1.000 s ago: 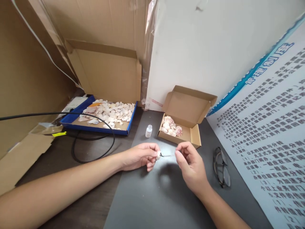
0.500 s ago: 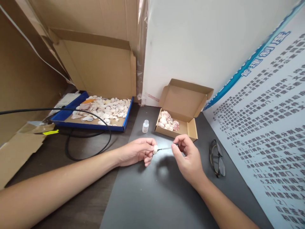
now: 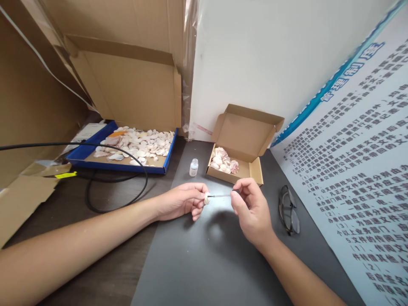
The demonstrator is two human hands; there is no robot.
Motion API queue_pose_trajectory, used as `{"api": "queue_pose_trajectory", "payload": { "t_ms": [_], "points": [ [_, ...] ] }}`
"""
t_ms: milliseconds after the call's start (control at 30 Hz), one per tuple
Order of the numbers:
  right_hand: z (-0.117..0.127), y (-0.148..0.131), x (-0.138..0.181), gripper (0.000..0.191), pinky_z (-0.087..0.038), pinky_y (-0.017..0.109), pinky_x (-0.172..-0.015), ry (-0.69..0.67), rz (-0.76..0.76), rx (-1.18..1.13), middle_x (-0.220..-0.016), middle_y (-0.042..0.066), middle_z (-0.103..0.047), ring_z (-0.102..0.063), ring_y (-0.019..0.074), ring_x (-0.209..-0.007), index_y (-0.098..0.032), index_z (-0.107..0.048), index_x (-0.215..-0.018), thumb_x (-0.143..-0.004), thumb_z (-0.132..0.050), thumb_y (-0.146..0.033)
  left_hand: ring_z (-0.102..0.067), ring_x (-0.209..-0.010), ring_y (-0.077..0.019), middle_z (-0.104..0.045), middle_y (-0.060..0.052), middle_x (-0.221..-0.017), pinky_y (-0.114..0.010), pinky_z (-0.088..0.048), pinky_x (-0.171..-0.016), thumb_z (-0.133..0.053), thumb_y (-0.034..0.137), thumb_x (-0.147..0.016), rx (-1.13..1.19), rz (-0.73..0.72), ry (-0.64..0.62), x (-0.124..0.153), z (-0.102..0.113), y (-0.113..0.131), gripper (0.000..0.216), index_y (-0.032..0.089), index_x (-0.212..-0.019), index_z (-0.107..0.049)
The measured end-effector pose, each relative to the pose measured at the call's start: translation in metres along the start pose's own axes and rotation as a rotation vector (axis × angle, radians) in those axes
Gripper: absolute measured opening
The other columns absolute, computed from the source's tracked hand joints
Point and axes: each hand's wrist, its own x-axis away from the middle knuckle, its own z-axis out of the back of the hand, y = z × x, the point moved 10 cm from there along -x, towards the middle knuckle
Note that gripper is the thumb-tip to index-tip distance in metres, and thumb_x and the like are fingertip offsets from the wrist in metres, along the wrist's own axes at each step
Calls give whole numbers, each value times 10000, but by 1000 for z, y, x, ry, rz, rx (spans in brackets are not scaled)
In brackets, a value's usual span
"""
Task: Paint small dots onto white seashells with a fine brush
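Note:
Between thumb and fingers, my left hand (image 3: pixel 186 200) pinches a small whitish seashell (image 3: pixel 207 199) above the dark mat. My right hand (image 3: pixel 251 208) is closed on the black cap of a thin applicator brush (image 3: pixel 221 195). The brush points left, and its dark tip meets the shell's face. Behind my left hand a small clear glass bottle (image 3: pixel 194 168) with a pale label stands upright, its top uncapped. Beyond my right hand an open cardboard box (image 3: pixel 257 172) holds several white and pinkish shells (image 3: pixel 223 161) on its left side.
A blue-edged tray box (image 3: pixel 116 165) full of pale shells stands at the back left, lid raised. A black cable (image 3: pixel 147 178) loops in front of it. Eyeglasses (image 3: pixel 289 210) lie right of my right hand. A printed poster (image 3: pixel 357 170) covers the right side.
The brush has swung slightly higher and more level at its tip against the shell. The shell is turned a little, showing its ridged face. Both hands stay almost in place.

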Motion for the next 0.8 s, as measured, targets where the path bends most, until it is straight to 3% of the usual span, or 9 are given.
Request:
{"api": "queue_pose_trajectory", "payload": {
  "t_ms": [800],
  "points": [
    [2, -2, -2, 99, -328, 243, -499, 13, -4, 80, -631, -67, -421, -376, 101, -525, -228, -479, -835, -869, -569, -251, -400, -516, -67, -449, 48, -629, -217, -405, -529, -677, 206, -815, -15, -20, -26, 1, -4, 1, 128, 153, -797, -561]
  ]
}}
